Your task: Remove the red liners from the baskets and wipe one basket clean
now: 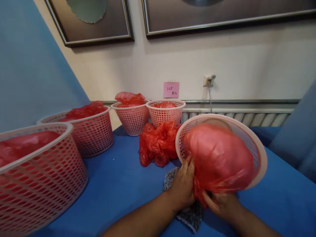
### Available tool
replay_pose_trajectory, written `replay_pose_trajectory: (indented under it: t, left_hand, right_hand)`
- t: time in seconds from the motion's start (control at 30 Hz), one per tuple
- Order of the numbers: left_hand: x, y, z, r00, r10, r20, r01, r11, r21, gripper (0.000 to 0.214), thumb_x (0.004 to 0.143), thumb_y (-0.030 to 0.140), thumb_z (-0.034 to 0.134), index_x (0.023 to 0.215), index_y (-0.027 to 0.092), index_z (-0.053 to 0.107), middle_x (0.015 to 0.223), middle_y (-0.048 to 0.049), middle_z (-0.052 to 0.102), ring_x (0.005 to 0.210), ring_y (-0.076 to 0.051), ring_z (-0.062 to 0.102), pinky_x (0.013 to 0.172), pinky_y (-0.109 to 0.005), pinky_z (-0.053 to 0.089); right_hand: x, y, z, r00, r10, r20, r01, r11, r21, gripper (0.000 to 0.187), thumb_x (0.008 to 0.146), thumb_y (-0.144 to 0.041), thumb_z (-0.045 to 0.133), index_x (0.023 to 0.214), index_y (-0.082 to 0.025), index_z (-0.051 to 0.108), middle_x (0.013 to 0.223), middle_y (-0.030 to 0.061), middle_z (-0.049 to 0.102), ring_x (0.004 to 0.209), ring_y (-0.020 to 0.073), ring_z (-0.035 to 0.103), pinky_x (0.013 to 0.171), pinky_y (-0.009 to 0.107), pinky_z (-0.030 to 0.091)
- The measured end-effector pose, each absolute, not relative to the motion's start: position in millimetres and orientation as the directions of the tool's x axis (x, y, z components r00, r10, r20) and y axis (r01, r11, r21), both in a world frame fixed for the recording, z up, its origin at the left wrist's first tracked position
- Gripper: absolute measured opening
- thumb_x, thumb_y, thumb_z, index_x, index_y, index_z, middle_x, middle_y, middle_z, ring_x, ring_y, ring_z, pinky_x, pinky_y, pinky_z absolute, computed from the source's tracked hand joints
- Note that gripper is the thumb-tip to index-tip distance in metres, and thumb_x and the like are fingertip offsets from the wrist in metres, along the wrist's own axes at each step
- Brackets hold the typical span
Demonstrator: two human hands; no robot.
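A white perforated plastic basket [259, 154] is tipped on its side toward me, its opening filled by a puffed-up red plastic bag [219, 154]. My left hand [184, 186] grips the basket's near rim together with the bag's edge. My right hand [221, 204] is closed on the gathered bag plastic below the basket. Both hands are low in the middle, above a grey speckled cloth [190, 215] on the blue table [118, 184].
A loose heap of red bags [156, 143] lies behind the held basket. Several more white baskets lined with red bags stand along the left and back, such as one at the near left [41, 184] and one by the wall [165, 115]. A pink note [171, 89] is stuck to the wall.
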State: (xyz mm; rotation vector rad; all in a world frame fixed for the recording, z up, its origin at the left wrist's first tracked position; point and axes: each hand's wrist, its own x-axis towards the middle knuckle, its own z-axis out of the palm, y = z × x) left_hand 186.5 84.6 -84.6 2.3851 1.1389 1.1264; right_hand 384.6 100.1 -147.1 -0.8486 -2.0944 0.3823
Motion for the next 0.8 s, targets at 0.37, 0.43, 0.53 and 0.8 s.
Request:
replay_pose_trajectory:
  t: [0.37, 0.43, 0.53, 0.8]
  left_hand:
    - [178, 73, -57, 0.277, 0.852, 0.444, 0.362, -0.521, 0.773, 0.021, 0.091, 0.031, 0.067, 0.104, 0.024, 0.082, 0.11, -0.0105, 0.078, 0.104, -0.031, 0.071, 0.101, -0.042, 0.053]
    - [173, 72, -53, 0.187, 0.84, 0.51, 0.293, -0.543, 0.787, 0.025, 0.092, 0.035, 0.065, 0.106, 0.022, 0.081, 0.111, -0.011, 0.077, 0.102, -0.029, 0.071, 0.098, -0.04, 0.054]
    - [162, 72, -46, -0.115, 0.792, 0.6, 0.234, -0.565, 0.791, 0.02, 0.085, 0.038, 0.072, 0.09, 0.02, 0.08, 0.094, -0.0096, 0.077, 0.085, -0.025, 0.068, 0.084, -0.036, 0.057]
    - [96, 82, -18, -0.825, 0.379, 0.419, 0.177, -0.53, 0.829, 0.031, 0.069, 0.045, 0.078, 0.081, 0.019, 0.065, 0.083, -0.0014, 0.07, 0.078, -0.019, 0.062, 0.075, -0.033, 0.054]
  right_hand:
    - [396, 89, -132, -0.548, 0.339, 0.764, 0.381, 0.915, -0.132, 0.061, 0.089, -0.016, 0.068, 0.147, -0.032, 0.059, 0.133, 0.0047, 0.072, 0.114, 0.0311, 0.074, 0.102, 0.043, 0.062]
    - [391, 85, -122, -0.527, 0.285, 0.801, 0.383, 0.921, -0.076, 0.065, 0.089, -0.015, 0.068, 0.151, -0.029, 0.054, 0.135, 0.0084, 0.072, 0.117, 0.0311, 0.073, 0.101, 0.043, 0.063]
    - [386, 81, -120, -0.553, 0.173, 0.815, 0.337, 0.941, 0.029, 0.064, 0.089, -0.011, 0.065, 0.15, -0.028, 0.053, 0.127, 0.0087, 0.075, 0.114, 0.0257, 0.074, 0.096, 0.036, 0.063]
    - [370, 103, -120, -0.339, 0.405, 0.849, 0.549, 0.818, -0.171, 0.054, 0.093, -0.02, 0.063, 0.145, -0.023, 0.05, 0.129, 0.0155, 0.068, 0.122, 0.0314, 0.065, 0.102, 0.052, 0.054]
